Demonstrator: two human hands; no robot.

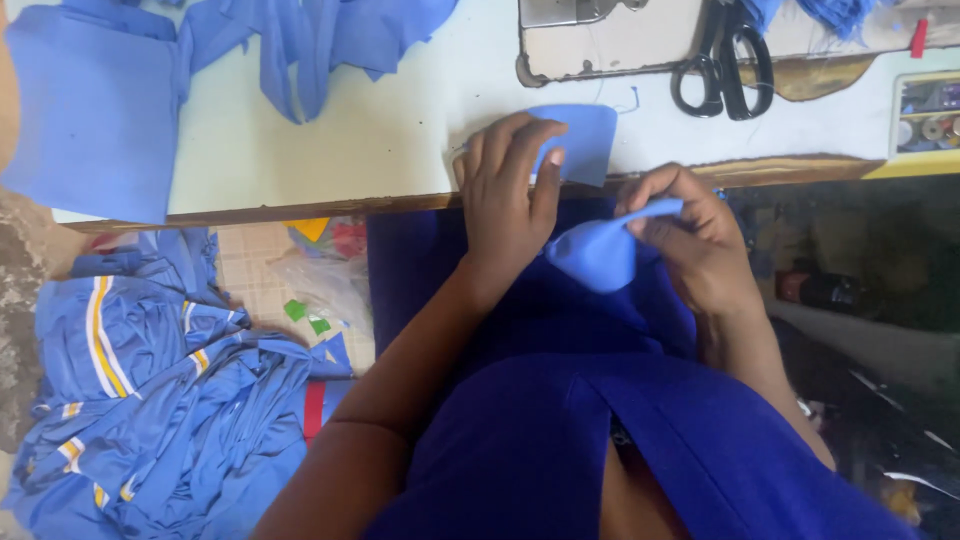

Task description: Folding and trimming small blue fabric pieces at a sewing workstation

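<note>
Both hands on a blue cloth piece at the table edge.

Right hand (pixel 700 245) pinches the near end of the cloth piece (pixel 590 190); its fingertips are hidden in the fold. Left hand (pixel 510 190), fingers curled, presses the far end flat on the table (pixel 400 140). The cloth's long axis runs from lap toward table. Beyond lie scissors (pixel 725 65), handles nearest, blades cut off by the frame.

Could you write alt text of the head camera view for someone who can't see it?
Seen from above, a person's left hand presses a small blue fabric piece on a pale table edge while the right hand pinches its other end. Black scissors lie beyond, and blue striped garments are heaped on the floor.
</note>
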